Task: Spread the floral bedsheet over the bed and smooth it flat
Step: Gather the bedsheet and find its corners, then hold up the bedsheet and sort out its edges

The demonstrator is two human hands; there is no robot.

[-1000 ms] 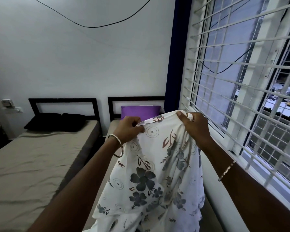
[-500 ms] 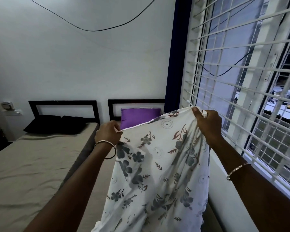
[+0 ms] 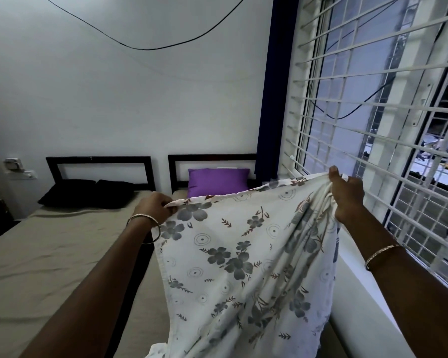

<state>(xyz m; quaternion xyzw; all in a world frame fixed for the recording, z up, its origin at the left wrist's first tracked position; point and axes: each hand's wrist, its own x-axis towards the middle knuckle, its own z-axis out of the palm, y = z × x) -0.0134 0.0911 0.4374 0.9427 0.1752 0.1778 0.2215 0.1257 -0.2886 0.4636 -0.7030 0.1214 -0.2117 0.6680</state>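
From the head camera I see the floral bedsheet [image 3: 230, 267] held up in the air over the window-side bed [image 3: 153, 306], not yet laid on it. Its top hem runs side to side between the two hands and rises toward the right. From there the cloth hangs down toward me and out of the bottom of the frame, so I cannot say for certain which way its long axis runs. The left half is stretched fairly flat, while the right half is bunched into vertical folds.

My left hand [image 3: 153, 205] pinches the hem's left end between thumb and curled fingers. My right hand [image 3: 345, 197] is clenched round a gathered wad of the hem, higher up and close to the window grille [image 3: 373, 125]. Each wrist wears a thin bangle.

The bed under the sheet has a beige cover. A purple pillow [image 3: 217, 182] stands against the dark headboard [image 3: 212, 158], partly hidden behind the hem. A narrow dark gap separates this bed from a second bed [image 3: 49, 254] on the left, which has a creased beige cover and black pillows [image 3: 86, 193] at its head.

Behind both beds is a pale wall [image 3: 114, 99] with a black cable [image 3: 145, 47] sagging across it. A switch box [image 3: 16, 166] is mounted low on the left, and a dark blue strip [image 3: 277, 86] runs up beside the window.
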